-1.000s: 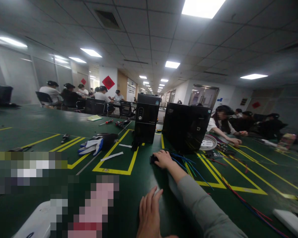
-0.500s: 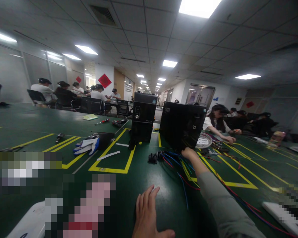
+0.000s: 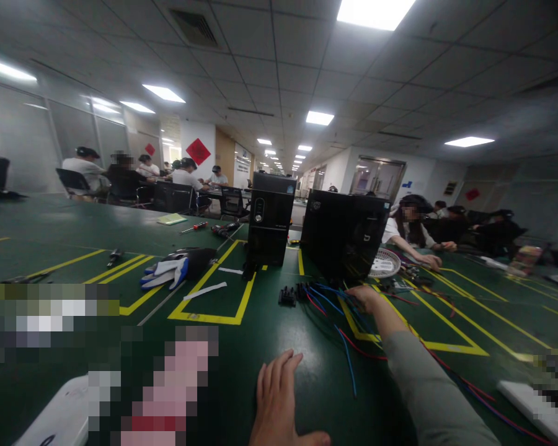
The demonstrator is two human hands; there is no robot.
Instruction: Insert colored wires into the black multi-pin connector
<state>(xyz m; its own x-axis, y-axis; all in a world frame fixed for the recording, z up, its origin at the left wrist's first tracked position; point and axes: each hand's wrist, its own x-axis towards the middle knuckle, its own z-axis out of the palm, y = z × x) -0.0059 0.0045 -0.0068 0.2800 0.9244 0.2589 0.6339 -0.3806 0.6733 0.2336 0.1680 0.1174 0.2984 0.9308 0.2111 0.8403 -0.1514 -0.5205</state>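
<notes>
My left hand rests palm down over the green tabletop, thumb and fingers apart, holding nothing. Farther out, my right hand reaches into a loose bundle of blue and red wires. Its fingers look closed on some of the wires, though the grip is partly hidden. Black connectors lie at the bundle's left end. Just behind my right hand stands a large black computer case. A narrower black computer tower stands upright to its left.
Yellow tape marks rectangles on the green table. A white-and-blue glove, a screwdriver and paper strips lie left. A white basket stands right of the case, near another person's hand.
My right hand has moved down from the large case's lower front corner, slightly right and nearer me, onto the wires. Some wires have shifted a little. My left hand stays in place.
</notes>
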